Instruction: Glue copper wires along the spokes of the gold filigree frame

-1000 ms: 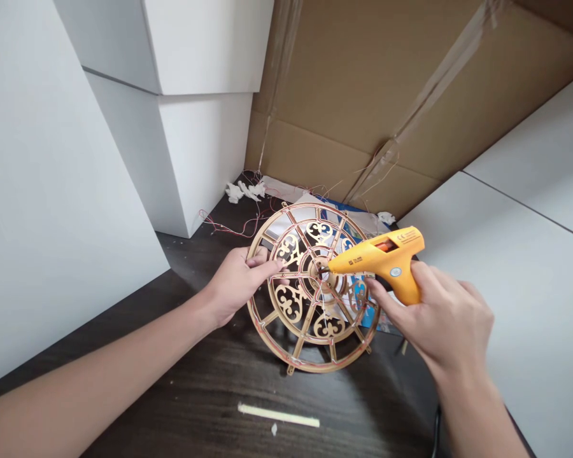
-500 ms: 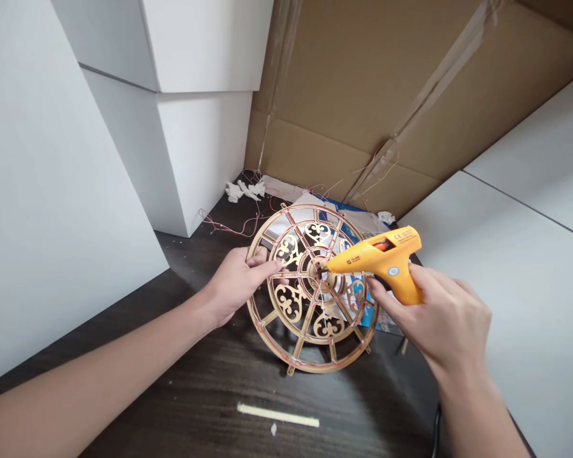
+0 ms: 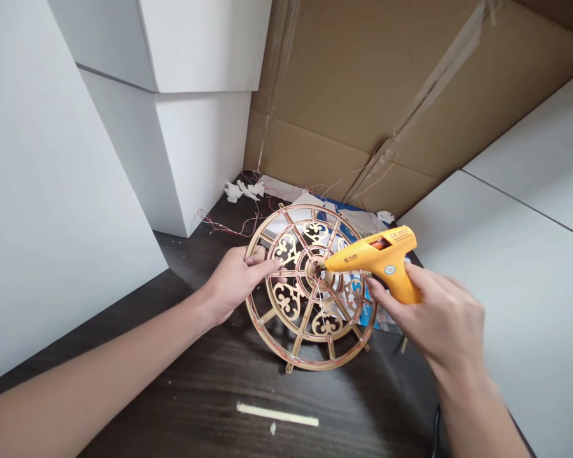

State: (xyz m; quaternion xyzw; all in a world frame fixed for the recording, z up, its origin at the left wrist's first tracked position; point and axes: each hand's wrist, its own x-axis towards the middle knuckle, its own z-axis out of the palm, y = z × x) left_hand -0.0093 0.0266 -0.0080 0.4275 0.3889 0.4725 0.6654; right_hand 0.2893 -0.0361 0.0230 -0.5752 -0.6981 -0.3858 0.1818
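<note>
Wheel (image 3: 305, 321): tilted above the dark surface (image 3: 195, 394)
Left hand (image 3: 241, 280): I'm pinching the wheel's left side
Right hand (image 3: 446, 315): closed on the glue gun (image 3: 389, 257), aimed at the hub (image 3: 318, 262)
Rim (image 3: 310, 366): red wire (image 3: 273, 346) laid, seemingly done
Hub: white wire (image 3: 320, 300) looks loose below; from here I judge this unfinished

White rose tall on the left, a smooth panel (image 3: 52, 222), and just beyond it stood a two-tiered white block (image 3: 203, 146). Straight across the back — brown cardboard (image 3: 325, 76), creased, with clear tape (image 3: 439, 76) running down it! On the right, another white panel (image 3: 520, 254) leaned into view, a dark seam (image 3: 525, 203) crossing it. Below spread the dark, wood-grained desk (image 3: 191, 394), softly lit.
</note>
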